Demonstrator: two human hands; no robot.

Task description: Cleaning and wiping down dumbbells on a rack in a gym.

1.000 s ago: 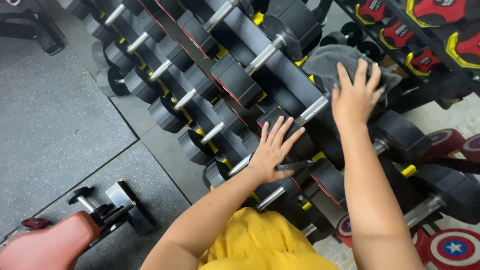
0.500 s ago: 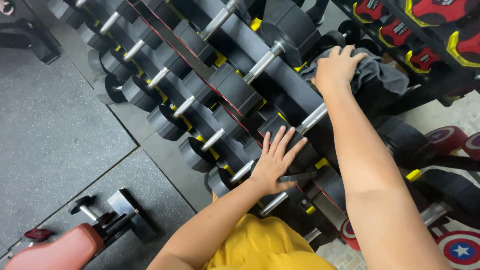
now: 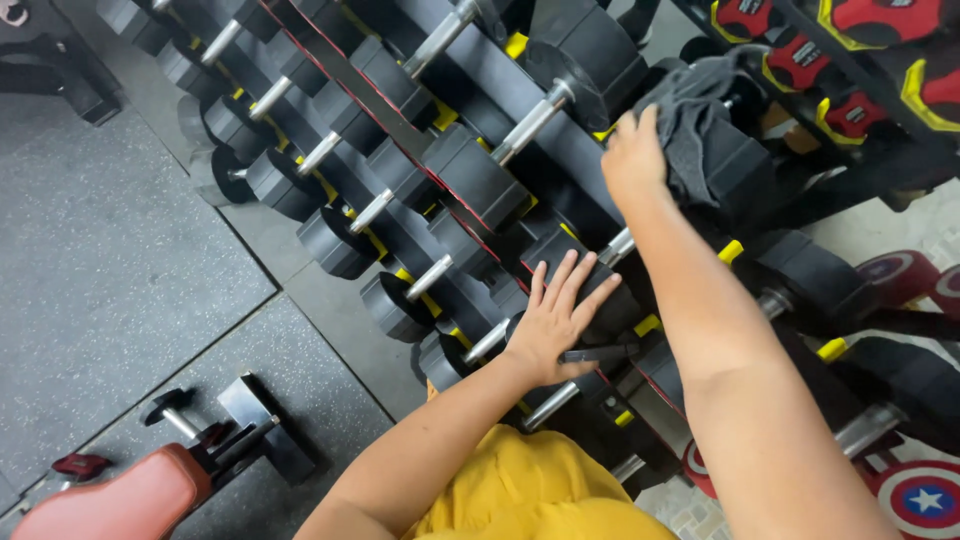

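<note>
While the right hand is gripping a bunched grey cloth, it is pressing that cloth against the black end of a dumbbell on the upper tier of the rack. Fingers are curled into the fabric, so the hand is closed on the cloth, not spread. The left hand is lying flat and wide open, fingers splayed, on the head of a lower dumbbell, holding nothing, seemingly as a brace.

Risks, as a judgement: the cloth is hanging in loose folds and could be snagging on the yellow tabs along the rail; pressure on the dumbbell end could be rolling it in its cradle toward the fingers; the braced left hand is sitting between heavy heads, so a shifting weight could be pinching it.

Cloth: dark grey, soft, crumpled, draping partly over the weight's top corner, partly hidden under the hand.

Farther out, rows of black dumbbells with steel handles are running diagonally; red and yellow kettlebells are sitting top right; a red padded bench is showing bottom left on the speckled rubber floor.
</note>
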